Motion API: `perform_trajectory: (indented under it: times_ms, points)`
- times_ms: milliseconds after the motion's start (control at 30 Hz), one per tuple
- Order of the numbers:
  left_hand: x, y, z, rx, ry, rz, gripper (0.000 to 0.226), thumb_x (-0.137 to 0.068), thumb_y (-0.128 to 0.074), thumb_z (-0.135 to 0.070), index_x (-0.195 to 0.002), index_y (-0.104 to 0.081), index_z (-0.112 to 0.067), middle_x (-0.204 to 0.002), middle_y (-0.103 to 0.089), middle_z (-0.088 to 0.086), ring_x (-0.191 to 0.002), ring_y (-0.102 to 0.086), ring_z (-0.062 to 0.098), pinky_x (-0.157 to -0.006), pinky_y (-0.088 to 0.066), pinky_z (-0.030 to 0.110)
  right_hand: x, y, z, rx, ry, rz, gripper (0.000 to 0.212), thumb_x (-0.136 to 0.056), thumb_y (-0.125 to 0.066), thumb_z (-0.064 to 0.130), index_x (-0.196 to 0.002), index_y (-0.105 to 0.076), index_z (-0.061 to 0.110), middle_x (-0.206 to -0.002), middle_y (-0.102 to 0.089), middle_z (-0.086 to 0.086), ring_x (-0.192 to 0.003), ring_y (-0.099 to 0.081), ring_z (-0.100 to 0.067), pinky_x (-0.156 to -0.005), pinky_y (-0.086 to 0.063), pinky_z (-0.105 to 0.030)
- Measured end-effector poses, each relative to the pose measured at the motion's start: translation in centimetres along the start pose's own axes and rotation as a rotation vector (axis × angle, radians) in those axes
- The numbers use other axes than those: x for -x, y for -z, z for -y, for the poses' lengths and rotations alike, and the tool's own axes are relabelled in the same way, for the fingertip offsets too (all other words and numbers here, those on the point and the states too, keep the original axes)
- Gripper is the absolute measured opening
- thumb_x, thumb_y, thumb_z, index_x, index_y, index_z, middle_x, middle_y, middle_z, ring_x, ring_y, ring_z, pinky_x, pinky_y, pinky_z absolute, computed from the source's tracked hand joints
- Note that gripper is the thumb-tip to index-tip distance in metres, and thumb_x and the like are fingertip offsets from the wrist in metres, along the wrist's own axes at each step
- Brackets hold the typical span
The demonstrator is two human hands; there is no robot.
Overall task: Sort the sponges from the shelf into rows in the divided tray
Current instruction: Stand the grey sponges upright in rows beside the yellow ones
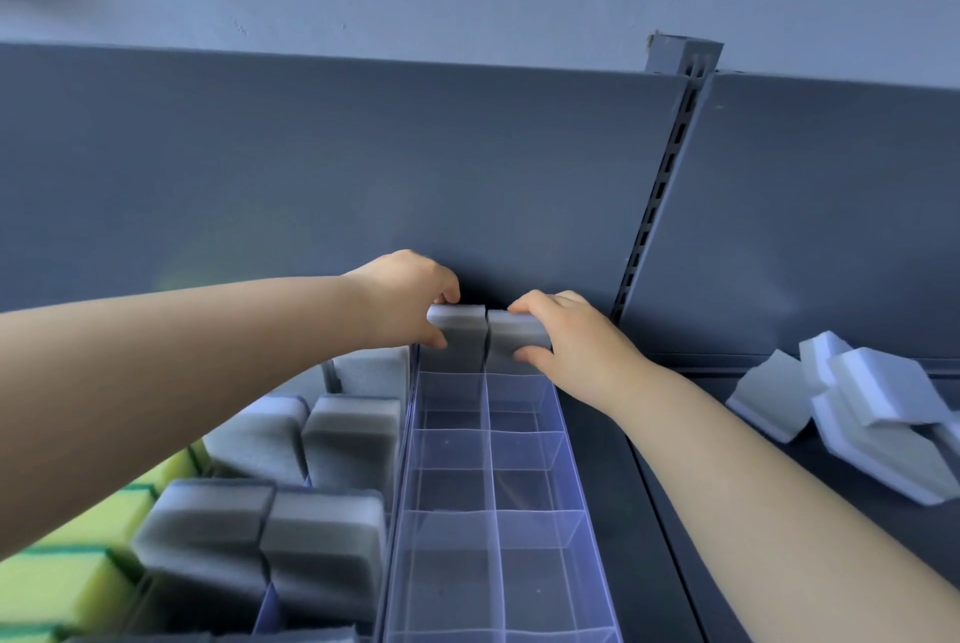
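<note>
Here, each grip [415, 296] [566, 330] (fingers curled) around one grey sponge [460, 330] [514, 333].

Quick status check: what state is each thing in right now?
Left hand: gripping left grey sponge.
Right hand: gripping right grey sponge.
Clear divided tray: far cells being filled, near cells empty.
Loose grey-white sponges: heaped on shelf, unsorted.
</note>
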State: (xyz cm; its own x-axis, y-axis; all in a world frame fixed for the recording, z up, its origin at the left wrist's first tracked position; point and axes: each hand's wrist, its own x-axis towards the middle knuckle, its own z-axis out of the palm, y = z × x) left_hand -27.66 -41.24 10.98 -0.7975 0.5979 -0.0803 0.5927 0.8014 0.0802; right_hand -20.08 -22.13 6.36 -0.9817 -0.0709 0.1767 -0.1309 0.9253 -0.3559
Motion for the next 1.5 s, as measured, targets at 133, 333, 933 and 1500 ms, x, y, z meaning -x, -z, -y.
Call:
perform_trajectory:
  times_ms: [133, 333, 933, 1500]
  points:
    - [-0.2, 0.0, -0.1, 0.004, 0.003, -0.004, 0.054, -0.081, -0.07, -0.035, -0.13, -0.05, -0.023, -0.125, -0.056, -0.006, -0.112, -0.052, 0.017, -0.093, -0.044, 0.03, 0.0, 0.4, 0.2, 0.028, 0.004, 0.017, 0.053, -0.087, -0.061, 0.032, -0.134, -0.038, 0.029, -0.13, -0.048, 0.006, -0.123, -0.037, -0.014, -0.094, -0.039, -0.03]
    - [-0.3, 0.1, -0.1, -0.041, -0.019, 0.003, 0.049, -0.086, -0.065, -0.033, -0.132, -0.05, -0.022, -0.127, -0.055, -0.005, -0.115, -0.051, 0.017, -0.096, -0.042, 0.03, 0.1, 0.2, 0.2, 0.063, 0.01, -0.007, 0.055, -0.087, -0.06, 0.035, -0.136, -0.036, 0.028, -0.138, -0.043, 0.009, -0.128, -0.033, -0.014, -0.098, -0.037, -0.03]
    - [-0.4, -0.2, -0.1, -0.15, -0.085, 0.018, 0.04, -0.09, -0.059, -0.03, -0.129, -0.051, -0.026, -0.129, -0.051, -0.004, -0.116, -0.048, 0.019, -0.097, -0.041, 0.035, 0.4, -0.1, 0.6, 0.065, -0.007, -0.03, 0.044, -0.089, -0.057, 0.027, -0.13, -0.043, 0.027, -0.126, -0.052, 0.006, -0.12, -0.04, -0.016, -0.093, -0.04, -0.032]
    - [0.5, 0.3, -0.5, -0.201, -0.085, -0.051, 0.043, -0.093, -0.054, -0.035, -0.134, -0.046, -0.026, -0.133, -0.046, -0.003, -0.119, -0.046, 0.02, -0.099, -0.035, 0.029, 0.7, 1.1, 1.7, 0.144, 0.093, -0.083, 0.05, -0.091, -0.055, 0.03, -0.138, -0.038, 0.022, -0.142, -0.041, 0.008, -0.132, -0.029, -0.013, -0.107, -0.027, -0.03]
